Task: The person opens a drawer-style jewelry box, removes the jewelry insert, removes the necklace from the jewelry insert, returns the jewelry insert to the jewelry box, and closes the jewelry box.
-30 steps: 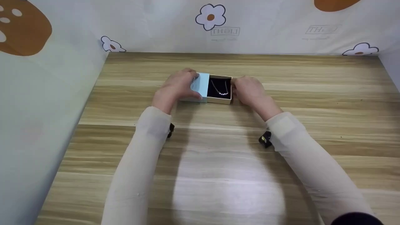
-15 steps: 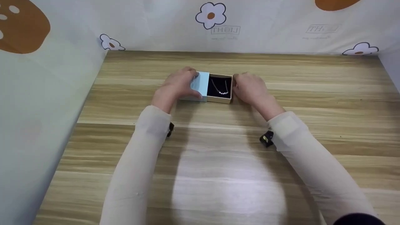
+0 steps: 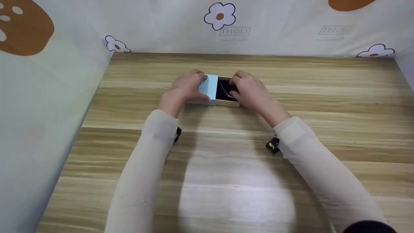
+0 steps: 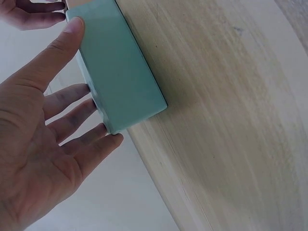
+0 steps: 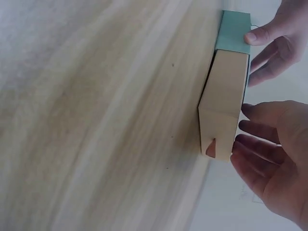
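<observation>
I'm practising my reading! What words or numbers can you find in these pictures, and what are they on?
"LIGHT", boxed and in mirror writing, on the wall.
Another boxed, mirrored word, farther right on the wall: too faint to read fully.
Small lines under both boxes: too blurred.
Print on the blue cover: too small.
No numbers I can read.

Toward the far edge of the surface (image 3: 323, 84), the left hand (image 3: 184, 88) hides one end of the blue cover (image 3: 211, 87), whose print is too small to read. The right hand (image 3: 254, 92) hides the tray's (image 3: 226, 103) opposite end and part of the necklace (image 3: 223, 88); whether it touches that cannot be told. The surface's near edge is cut off.
</observation>
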Motion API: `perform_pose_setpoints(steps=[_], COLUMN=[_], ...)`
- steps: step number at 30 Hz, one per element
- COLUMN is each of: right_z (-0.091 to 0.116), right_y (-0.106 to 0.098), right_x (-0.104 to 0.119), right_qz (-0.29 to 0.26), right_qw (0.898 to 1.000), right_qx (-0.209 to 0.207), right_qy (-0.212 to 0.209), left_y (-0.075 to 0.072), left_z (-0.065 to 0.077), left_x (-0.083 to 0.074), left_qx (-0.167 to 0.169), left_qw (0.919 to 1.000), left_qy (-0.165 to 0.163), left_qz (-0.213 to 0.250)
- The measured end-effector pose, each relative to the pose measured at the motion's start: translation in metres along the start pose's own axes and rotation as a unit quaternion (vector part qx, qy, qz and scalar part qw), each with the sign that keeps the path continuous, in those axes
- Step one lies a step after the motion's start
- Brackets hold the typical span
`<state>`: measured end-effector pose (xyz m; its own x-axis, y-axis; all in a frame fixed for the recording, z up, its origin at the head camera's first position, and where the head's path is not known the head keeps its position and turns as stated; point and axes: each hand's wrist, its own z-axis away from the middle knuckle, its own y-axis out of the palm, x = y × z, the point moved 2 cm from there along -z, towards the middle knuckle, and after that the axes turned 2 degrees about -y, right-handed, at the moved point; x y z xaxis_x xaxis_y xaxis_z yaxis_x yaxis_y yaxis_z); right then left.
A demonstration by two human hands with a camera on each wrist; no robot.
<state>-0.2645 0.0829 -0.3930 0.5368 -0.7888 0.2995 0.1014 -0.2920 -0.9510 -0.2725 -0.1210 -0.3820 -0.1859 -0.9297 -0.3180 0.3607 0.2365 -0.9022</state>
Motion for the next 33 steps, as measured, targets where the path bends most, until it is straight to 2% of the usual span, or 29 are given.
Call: perform_pose_setpoints(steps=[6,16,24,33], right_z=[0.0,-0.005,-0.012,-0.016], right_y=[0.003,0.008,0.007,0.011], right_x=[0.002,0.005,0.006,0.005], right_qz=[0.006,0.032,0.041,0.029], right_qw=[1.0,0.998,0.996,0.996], right_qx=[0.005,0.036,0.077,0.086], right_qy=[-0.011,-0.039,-0.027,-0.018], left_y=[0.0,0.0,0.0,0.0], left_z=[0.0,0.0,0.0,0.002], left_x=[-0.001,-0.001,-0.002,-0.002], left_qx=[-0.001,0.001,-0.001,-0.005], left_qw=[1.0,1.0,1.0,0.9999], left_qy=[-0.002,-0.004,-0.005,-0.008], left_qz=[-0.004,-0.004,-0.001,0.012])
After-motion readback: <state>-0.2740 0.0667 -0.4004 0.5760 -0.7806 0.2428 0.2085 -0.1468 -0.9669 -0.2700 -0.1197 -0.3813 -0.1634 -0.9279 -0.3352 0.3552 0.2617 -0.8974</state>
